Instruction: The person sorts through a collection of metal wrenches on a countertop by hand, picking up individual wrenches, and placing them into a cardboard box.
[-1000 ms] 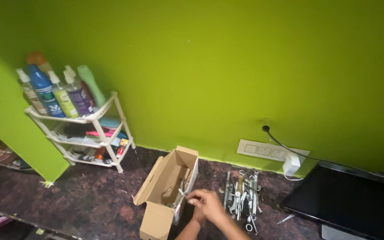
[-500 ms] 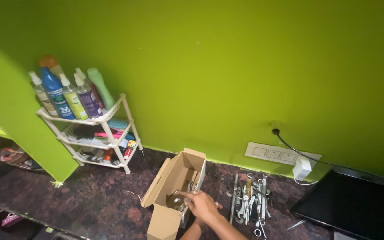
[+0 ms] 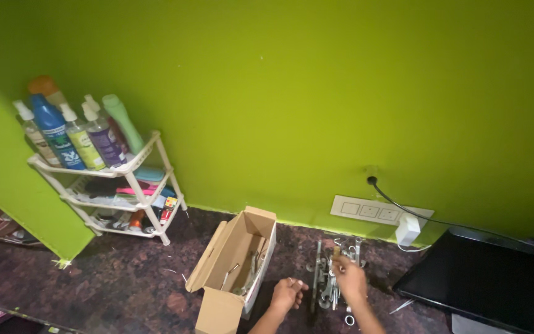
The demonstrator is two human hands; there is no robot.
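An open cardboard box (image 3: 233, 256) lies on the dark stone counter with a few metal tools inside. My left hand (image 3: 288, 294) hovers just right of the box, its fingers loosely curled with nothing clearly in them. My right hand (image 3: 349, 276) is over a pile of metal spanners and tools (image 3: 327, 286) to the right of the box. Its fingertips touch the top of the pile, and I cannot tell whether they grip a tool.
A white three-tier plastic rack (image 3: 132, 167) with several spray bottles stands at the back left against the green wall. A white switch panel (image 3: 366, 210) with a plugged-in adapter (image 3: 406, 229) and a black cable sits on the wall. A black screen (image 3: 483, 281) lies at the right.
My hands have left the box. The right one moved right onto the tool pile, and the left drew back beside the box. The camera view shifted slightly.
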